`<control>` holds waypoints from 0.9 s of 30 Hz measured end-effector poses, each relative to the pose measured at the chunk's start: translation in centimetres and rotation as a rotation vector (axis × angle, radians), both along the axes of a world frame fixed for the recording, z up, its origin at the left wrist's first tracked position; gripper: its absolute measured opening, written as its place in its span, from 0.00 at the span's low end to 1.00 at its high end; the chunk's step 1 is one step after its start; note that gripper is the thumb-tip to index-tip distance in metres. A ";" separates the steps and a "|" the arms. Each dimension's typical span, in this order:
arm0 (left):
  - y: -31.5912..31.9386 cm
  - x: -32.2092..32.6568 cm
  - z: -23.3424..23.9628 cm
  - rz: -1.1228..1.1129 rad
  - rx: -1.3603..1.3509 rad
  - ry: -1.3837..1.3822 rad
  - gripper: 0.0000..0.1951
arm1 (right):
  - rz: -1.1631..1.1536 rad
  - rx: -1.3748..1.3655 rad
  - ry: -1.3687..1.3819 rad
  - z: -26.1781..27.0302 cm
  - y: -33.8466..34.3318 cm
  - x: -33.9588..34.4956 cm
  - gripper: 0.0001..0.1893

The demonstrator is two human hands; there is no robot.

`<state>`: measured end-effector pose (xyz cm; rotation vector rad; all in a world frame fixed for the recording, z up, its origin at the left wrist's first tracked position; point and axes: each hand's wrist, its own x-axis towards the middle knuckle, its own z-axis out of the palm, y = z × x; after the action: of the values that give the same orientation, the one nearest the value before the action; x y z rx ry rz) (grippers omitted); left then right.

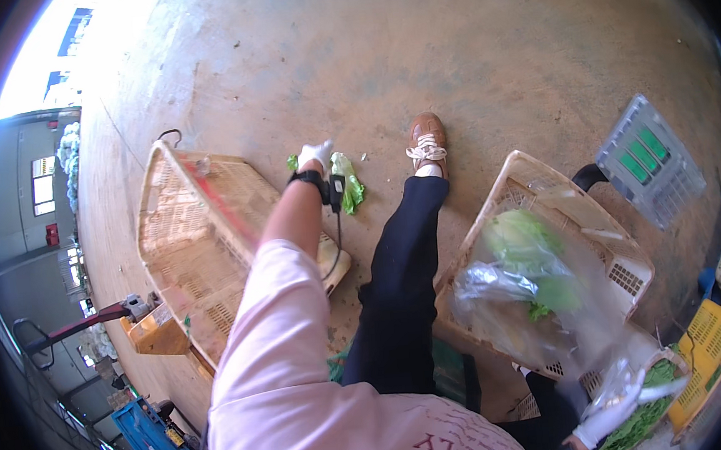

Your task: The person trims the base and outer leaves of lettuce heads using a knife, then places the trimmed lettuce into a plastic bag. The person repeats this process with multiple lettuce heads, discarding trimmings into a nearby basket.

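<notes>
My left hand (316, 153), in a white glove, reaches out low over the floor beside a plastic crate. Close to its wrist is a loose lettuce leaf (347, 183), with a small green scrap (292, 162) on the other side. Whether its fingers hold anything is unclear. At the lower right, my right hand (614, 405), also white-gloved, grips clear plastic film (600, 340), blurred by motion. The film stretches across a cream crate (642, 268). A lettuce head (518, 236) shows there amid the plastic; I cannot tell if it is bagged.
A tilted, dirt-stained cream crate (195, 277) stands at left, near a pallet-jack handle (85, 324). A scale display (647, 158) rises beyond the right crate. Leafy greens (638, 428) and a yellow crate (708, 357) are at lower right. My brown shoe (427, 135) is ahead.
</notes>
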<state>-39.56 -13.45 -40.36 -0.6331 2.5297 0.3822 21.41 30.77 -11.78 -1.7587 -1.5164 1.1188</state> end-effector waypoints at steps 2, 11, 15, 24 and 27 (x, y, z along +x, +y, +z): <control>-1.7 3.4 -6.4 0.310 -0.003 -0.065 0.45 | 0.058 0.024 -0.043 2.4 -0.3 -1.1 0.25; 3.4 5.6 -6.4 0.186 0.551 0.443 0.10 | -0.145 0.103 -0.222 8.3 -2.8 -2.1 0.18; 1.1 -1.3 6.2 -0.122 0.901 0.564 0.13 | -0.089 0.196 -0.151 9.9 -5.3 5.4 0.16; -11.8 11.2 20.8 0.013 0.802 0.493 0.22 | -0.643 0.345 0.018 7.9 -14.8 32.7 0.11; -15.4 16.4 20.3 0.088 0.719 0.457 0.26 | -0.855 0.235 0.036 6.5 -16.4 38.0 0.11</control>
<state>-23.16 -28.83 -20.07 -0.3929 2.4929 1.5220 59.40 14.40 -5.28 -1.8957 -0.6785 0.5028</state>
